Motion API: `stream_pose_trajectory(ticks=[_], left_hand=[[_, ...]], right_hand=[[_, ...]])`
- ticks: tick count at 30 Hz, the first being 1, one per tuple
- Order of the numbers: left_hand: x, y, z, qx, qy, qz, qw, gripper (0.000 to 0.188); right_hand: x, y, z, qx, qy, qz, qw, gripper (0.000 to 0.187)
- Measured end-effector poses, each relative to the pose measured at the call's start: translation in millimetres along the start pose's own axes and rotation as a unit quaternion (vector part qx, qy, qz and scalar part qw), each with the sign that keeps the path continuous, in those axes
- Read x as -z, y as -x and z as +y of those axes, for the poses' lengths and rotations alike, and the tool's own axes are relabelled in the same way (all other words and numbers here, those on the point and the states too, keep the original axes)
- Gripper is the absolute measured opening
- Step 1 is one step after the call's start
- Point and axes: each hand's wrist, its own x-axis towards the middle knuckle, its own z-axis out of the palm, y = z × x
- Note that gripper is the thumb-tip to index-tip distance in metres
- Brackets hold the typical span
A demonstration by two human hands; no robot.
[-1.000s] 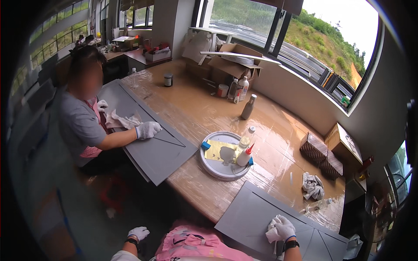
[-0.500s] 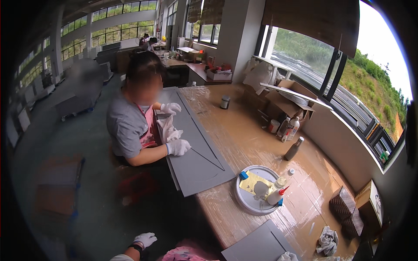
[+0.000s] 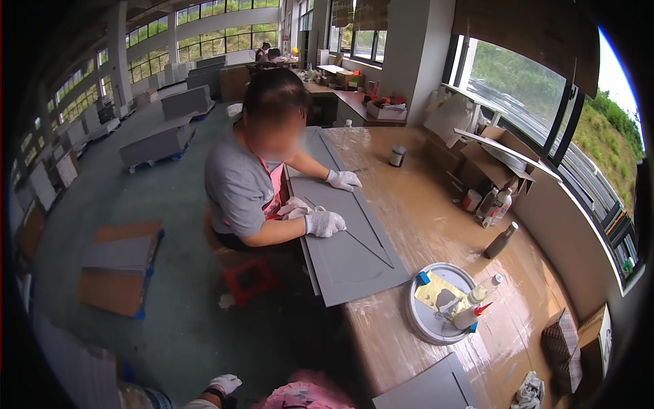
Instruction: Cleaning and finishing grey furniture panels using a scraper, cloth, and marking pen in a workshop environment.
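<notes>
My left hand (image 3: pixel 226 384), in a white glove with a dark band at the wrist, hangs low beside the pink apron (image 3: pixel 306 394). Its fingers look loosely stretched, with nothing in them. My right hand is out of the picture. A grey framed panel (image 3: pixel 426 390) lies on the table in front of me, cut off by the lower edge. Across the corner, a co-worker in white gloves leans over another grey panel (image 3: pixel 361 273). One of the co-worker's hands (image 3: pixel 324 223) presses near its groove beside a whitish cloth (image 3: pixel 294 208); the other rests flat farther back.
A round grey lid (image 3: pixel 414 320) on the film-covered table carries yellow paper, blue blocks and a red-tipped bottle (image 3: pixel 467 317). Beyond stand a dark bottle (image 3: pixel 501 240) and a jar (image 3: pixel 397 156). A crumpled rag (image 3: pixel 528 392) lies at right. Below left are a red stool (image 3: pixel 251 281) and pallets.
The view has swung left, and my right hand has dropped out of it. The co-worker's far hand has come down onto the panel; the near one stays by the groove.
</notes>
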Motion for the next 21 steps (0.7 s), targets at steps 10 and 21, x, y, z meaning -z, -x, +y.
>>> stream_pose_trajectory(ticks=[10,21], left_hand=[[34.7,7.5,69.0,-0.034,0.04,0.04,0.998,0.061],[19.3,-16.9,29.4,-0.027,0.003,0.009,1.0,0.059]], right_hand=[[-1.4,2.4,9.7,0.055,0.008,0.005,0.998,0.037],[-4.8,7.3,3.3,0.003,-0.006,-0.021,1.0,0.037]])
